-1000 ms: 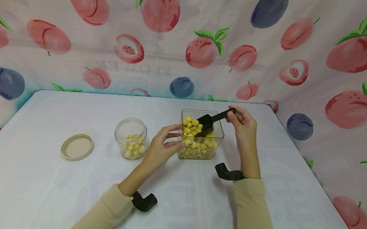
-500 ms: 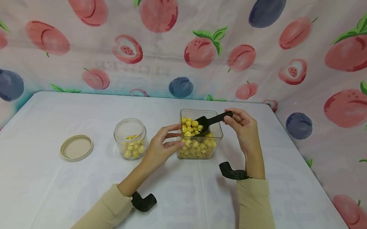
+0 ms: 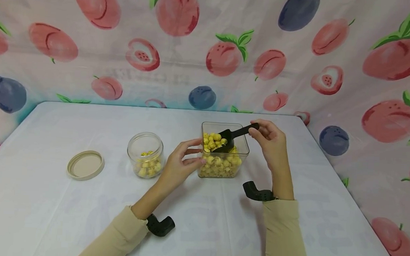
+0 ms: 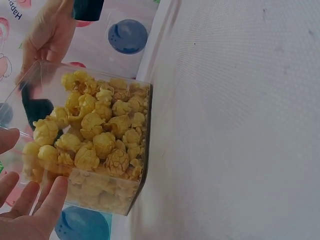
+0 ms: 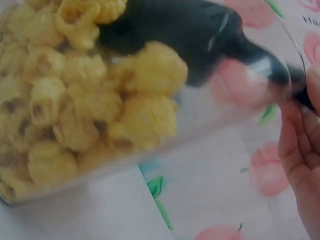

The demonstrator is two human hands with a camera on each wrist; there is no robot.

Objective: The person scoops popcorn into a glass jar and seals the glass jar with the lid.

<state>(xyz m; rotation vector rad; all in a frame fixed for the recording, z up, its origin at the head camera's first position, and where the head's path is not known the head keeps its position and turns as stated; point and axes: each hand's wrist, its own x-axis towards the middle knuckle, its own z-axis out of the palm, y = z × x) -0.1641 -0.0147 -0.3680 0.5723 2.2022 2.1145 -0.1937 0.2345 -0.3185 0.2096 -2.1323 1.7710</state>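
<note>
The desk (image 3: 84,222) is draped in a white cloth, and a fruit-print backdrop (image 3: 208,48) closes it in behind. Near the middle stands a clear square container (image 3: 224,159) filled with yellow popcorn (image 3: 220,165). The left hand (image 3: 181,163) rests against the container's left wall, fingers spread and fairly straight, touching the plastic. The right hand (image 3: 271,142) sits just right of the container, its fingertips pinching the handle of a black scoop (image 3: 233,136); the scoop's bowl is inside the container, heaped with popcorn. Left of the left hand stands a small round glass jar (image 3: 145,154) holding a little popcorn. Further left lies its beige lid (image 3: 85,165), well apart.
</note>
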